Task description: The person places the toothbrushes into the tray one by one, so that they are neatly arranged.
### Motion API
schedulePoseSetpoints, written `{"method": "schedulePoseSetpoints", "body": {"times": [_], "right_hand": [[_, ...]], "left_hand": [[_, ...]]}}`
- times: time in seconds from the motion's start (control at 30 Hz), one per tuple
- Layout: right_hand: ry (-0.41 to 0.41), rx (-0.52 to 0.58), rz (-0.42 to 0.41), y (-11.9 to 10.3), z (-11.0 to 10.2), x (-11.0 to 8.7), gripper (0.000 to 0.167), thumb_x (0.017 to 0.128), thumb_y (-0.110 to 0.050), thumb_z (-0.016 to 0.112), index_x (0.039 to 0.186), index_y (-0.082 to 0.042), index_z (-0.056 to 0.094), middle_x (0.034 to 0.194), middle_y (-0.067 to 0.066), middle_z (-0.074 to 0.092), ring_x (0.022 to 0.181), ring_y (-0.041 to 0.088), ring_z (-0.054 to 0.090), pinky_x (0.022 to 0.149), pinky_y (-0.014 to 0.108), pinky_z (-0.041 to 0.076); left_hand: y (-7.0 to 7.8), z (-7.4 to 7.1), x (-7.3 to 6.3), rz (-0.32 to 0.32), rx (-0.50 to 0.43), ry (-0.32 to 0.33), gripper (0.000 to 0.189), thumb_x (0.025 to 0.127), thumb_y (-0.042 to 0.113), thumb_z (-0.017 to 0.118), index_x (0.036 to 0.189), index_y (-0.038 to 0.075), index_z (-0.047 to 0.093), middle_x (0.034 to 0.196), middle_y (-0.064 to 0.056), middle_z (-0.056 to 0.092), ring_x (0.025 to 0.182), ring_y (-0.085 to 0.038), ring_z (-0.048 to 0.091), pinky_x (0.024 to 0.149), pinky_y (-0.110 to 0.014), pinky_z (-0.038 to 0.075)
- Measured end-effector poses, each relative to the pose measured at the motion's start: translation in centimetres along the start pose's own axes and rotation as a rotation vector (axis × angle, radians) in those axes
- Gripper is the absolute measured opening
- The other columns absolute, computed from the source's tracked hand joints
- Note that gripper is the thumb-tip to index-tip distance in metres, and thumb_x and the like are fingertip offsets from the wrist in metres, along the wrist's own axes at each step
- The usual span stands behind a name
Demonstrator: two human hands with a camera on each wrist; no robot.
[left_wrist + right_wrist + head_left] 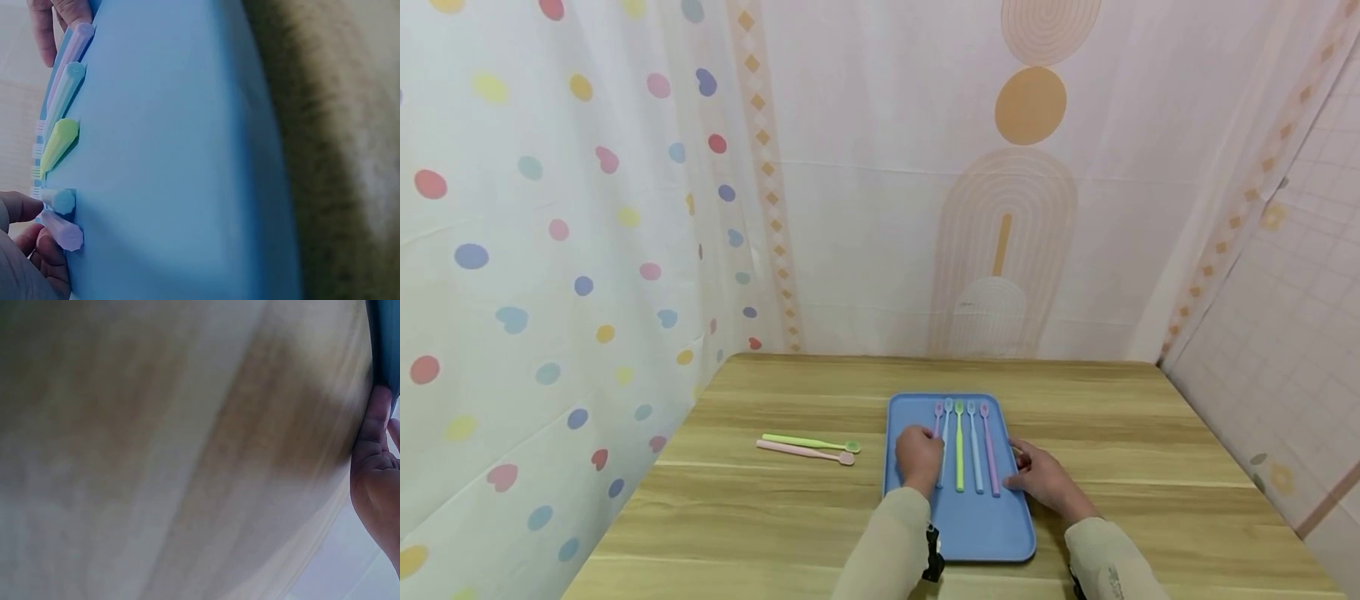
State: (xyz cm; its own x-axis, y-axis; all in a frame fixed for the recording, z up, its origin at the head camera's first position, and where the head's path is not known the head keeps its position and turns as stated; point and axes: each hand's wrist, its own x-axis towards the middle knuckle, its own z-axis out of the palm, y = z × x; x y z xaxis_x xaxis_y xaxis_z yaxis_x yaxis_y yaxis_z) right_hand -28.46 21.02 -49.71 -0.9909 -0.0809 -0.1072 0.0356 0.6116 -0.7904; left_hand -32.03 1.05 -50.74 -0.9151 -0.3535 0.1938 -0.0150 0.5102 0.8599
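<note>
On the blue tray [985, 537] several toothbrushes lie side by side, heads toward the far end. My left hand [919, 458] is over the tray's left part and pinches the leftmost purple toothbrush [63, 233] between thumb and finger. Close beside it lies a light blue toothbrush [943, 458]. Further right are a green toothbrush [959, 454], another light blue toothbrush [975, 454] and a purple toothbrush [990, 454]. My right hand [1043, 479] grips the tray's right edge, the thumb on the inner side near the purple handle.
Left of the tray, a green toothbrush [805, 441] and a pink toothbrush [805, 452] lie on the wooden table [715, 508]. Patterned curtains [865, 208] hang behind the table and along its sides.
</note>
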Motion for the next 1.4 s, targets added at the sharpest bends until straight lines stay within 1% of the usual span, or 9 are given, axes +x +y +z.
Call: {"method": "schedulePoseSetpoints", "body": {"times": [0.23,0.33,0.47,0.57,0.77,0.83,0.93,1.2,1.4], "right_hand": [[-0.001,0.000,-0.006,0.0,-0.2,0.2,0.070,0.084,0.001,0.074,0.146,0.006,0.041,0.097,0.013,0.054,0.086,0.025,0.052,0.076,0.038,0.047],[0.001,-0.002,-0.013,0.0,-0.2,0.3,0.071,0.083,0.001,0.074,0.145,0.007,0.041,0.096,0.012,0.054,0.086,0.025,0.052,0.076,0.037,0.048],[0.003,-0.002,-0.003,0.0,-0.1,0.5,0.071,0.083,0.000,0.075,0.145,0.007,0.042,0.096,0.012,0.055,0.086,0.025,0.052,0.076,0.036,0.048],[0.003,0.003,0.000,0.0,-0.1,0.6,0.071,0.083,0.000,0.074,0.145,0.007,0.042,0.096,0.012,0.055,0.086,0.025,0.053,0.076,0.036,0.047],[0.001,0.010,0.010,0.3,0.1,0.7,0.071,0.083,0.001,0.074,0.146,0.006,0.042,0.097,0.012,0.055,0.087,0.025,0.052,0.077,0.037,0.048],[-0.001,0.008,0.007,0.3,0.1,0.6,0.071,0.083,0.002,0.074,0.146,0.006,0.041,0.097,0.013,0.055,0.087,0.025,0.052,0.077,0.037,0.048],[-0.002,0.005,0.006,0.3,0.1,0.6,0.071,0.083,0.002,0.074,0.145,0.007,0.041,0.098,0.013,0.055,0.087,0.025,0.052,0.077,0.037,0.048],[-0.003,0.008,0.008,0.1,0.0,0.5,0.071,0.083,0.001,0.074,0.145,0.006,0.042,0.097,0.013,0.055,0.087,0.026,0.053,0.077,0.037,0.048],[-0.005,0.008,0.013,0.1,0.0,0.5,0.071,0.084,0.001,0.074,0.146,0.005,0.041,0.099,0.013,0.055,0.088,0.025,0.052,0.078,0.037,0.048]], "left_hand": [[0.5,-0.3,0.4,0.009,0.010,-0.010,0.009,0.078,-0.001,0.071,0.086,-0.001,0.074,0.081,-0.011,0.069,0.074,-0.025,0.064,0.067,-0.041,0.054],[0.6,-0.6,0.7,0.009,0.019,-0.053,0.015,0.081,0.003,0.072,0.096,0.000,0.075,0.088,-0.011,0.071,0.078,-0.024,0.066,0.070,-0.041,0.054],[0.9,-1.1,1.4,0.050,0.040,-0.100,0.020,0.084,0.006,0.071,0.103,0.000,0.074,0.087,-0.009,0.070,0.076,-0.020,0.064,0.068,-0.038,0.053],[1.1,-1.7,1.9,0.094,0.051,-0.121,0.020,0.085,0.006,0.071,0.104,0.000,0.073,0.085,-0.008,0.068,0.074,-0.019,0.062,0.066,-0.036,0.052],[1.4,-2.9,3.0,0.130,0.087,-0.157,0.023,0.087,0.011,0.072,0.108,0.002,0.073,0.086,-0.006,0.068,0.073,-0.017,0.061,0.063,-0.035,0.050],[1.4,-3.3,3.5,0.174,0.092,-0.155,0.023,0.086,0.010,0.072,0.107,0.001,0.073,0.084,-0.006,0.067,0.071,-0.017,0.059,0.061,-0.034,0.049],[1.1,-3.9,4.3,0.220,0.078,-0.170,0.024,0.085,0.009,0.072,0.107,0.000,0.073,0.081,-0.005,0.064,0.067,-0.016,0.055,0.060,-0.032,0.047],[0.8,-5.9,5.8,0.279,0.042,-0.206,0.026,0.085,0.006,0.072,0.109,-0.002,0.072,0.080,-0.005,0.062,0.066,-0.017,0.051,0.061,-0.033,0.045],[-0.5,-7.5,7.1,0.309,0.040,-0.205,0.025,0.085,0.007,0.072,0.109,-0.001,0.072,0.081,-0.005,0.062,0.068,-0.016,0.052,0.063,-0.033,0.046]]}}
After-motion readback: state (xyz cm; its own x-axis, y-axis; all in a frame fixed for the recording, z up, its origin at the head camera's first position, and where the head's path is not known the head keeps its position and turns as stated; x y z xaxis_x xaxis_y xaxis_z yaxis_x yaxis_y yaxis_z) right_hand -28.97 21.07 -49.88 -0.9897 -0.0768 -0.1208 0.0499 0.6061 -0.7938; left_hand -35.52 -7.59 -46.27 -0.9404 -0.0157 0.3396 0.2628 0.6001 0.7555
